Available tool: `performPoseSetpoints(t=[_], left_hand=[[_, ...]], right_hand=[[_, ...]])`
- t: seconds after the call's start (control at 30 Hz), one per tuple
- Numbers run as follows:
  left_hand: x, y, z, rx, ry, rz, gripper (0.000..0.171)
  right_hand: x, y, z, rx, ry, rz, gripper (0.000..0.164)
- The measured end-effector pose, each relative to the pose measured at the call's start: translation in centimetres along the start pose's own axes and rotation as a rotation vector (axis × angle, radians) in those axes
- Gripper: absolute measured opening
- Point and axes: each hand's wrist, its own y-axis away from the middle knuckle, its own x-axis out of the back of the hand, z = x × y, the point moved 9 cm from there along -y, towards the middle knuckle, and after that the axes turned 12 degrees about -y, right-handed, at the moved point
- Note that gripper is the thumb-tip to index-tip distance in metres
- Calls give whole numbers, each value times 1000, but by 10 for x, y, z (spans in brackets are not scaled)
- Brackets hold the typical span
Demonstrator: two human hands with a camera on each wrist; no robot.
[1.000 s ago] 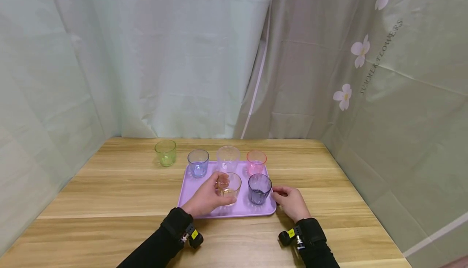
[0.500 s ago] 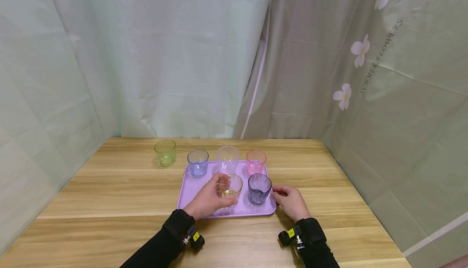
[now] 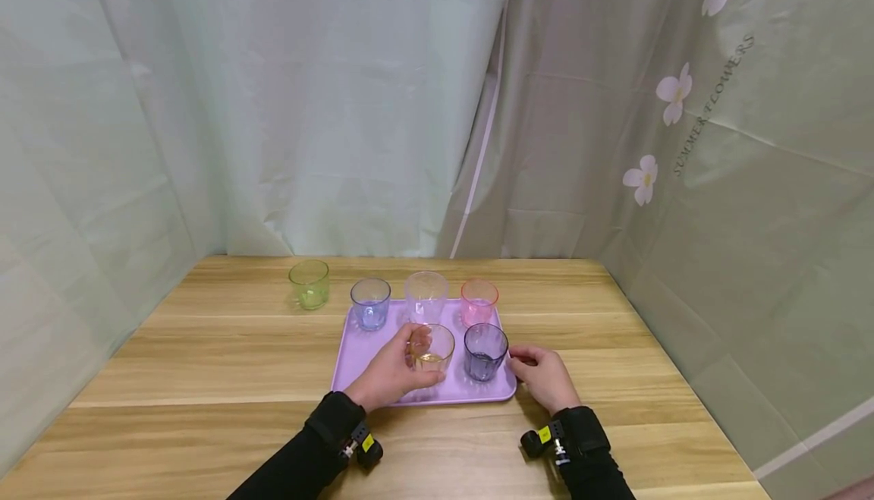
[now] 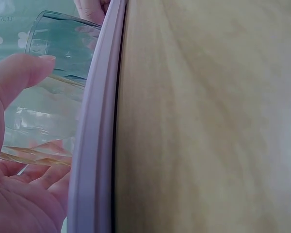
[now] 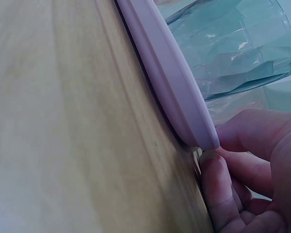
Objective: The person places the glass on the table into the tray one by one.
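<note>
My left hand [image 3: 391, 372] grips a yellow-tinted drinking glass [image 3: 439, 354], which stands upright over the front middle of a lilac tray [image 3: 356, 352]. In the left wrist view the thumb [image 4: 31, 70] lies on one side of that glass and the other fingers curl around the opposite side. A dark grey-purple glass [image 3: 485, 356] stands just right of it on the tray. At the tray's right edge, my right hand [image 3: 546, 380] pinches the rim; the right wrist view shows one finger [image 5: 216, 177] under the lip and another above it.
Along the tray's back stand a blue glass [image 3: 371, 310], a clear pale glass [image 3: 426, 299] and a pink glass [image 3: 479, 306]. A green glass [image 3: 310, 287] stands off the tray, back left on the wooden table [image 3: 205, 363]. Curtains [image 3: 369, 105] hang behind and at both sides.
My left hand and the yellow-tinted glass have shifted slightly to the right, towards the dark glass. The right hand and the tray look unmoved.
</note>
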Motion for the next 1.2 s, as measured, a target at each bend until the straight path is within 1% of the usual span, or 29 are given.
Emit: performPoseSetpoints(t=[0.2,0.27,0.5,0.6,0.77,1.0,1.2], left_hand=[[1,2,-1,3,-7,5,91],[2,3,-1,3,-3,10,93],[5,6,0,7,5,14,94],[8,8,1,8,-8,25,95],[15,12,5,-10,-23,47,95],[23,16,4,-18,13,47,97],[33,21,5,-17,16,57,96]], right_hand=[[0,1,1,-6,1,-1,27],[0,1,0,-6,2,-2,28],[0,2,-2,8,10,3,29],[-1,3,-3,3,4,2,29],[-1,4,-3,4,2,-1,29],[-1,2,-2,-2,-5,-1,29],[0,1,-1,-1,-9,-3,29]])
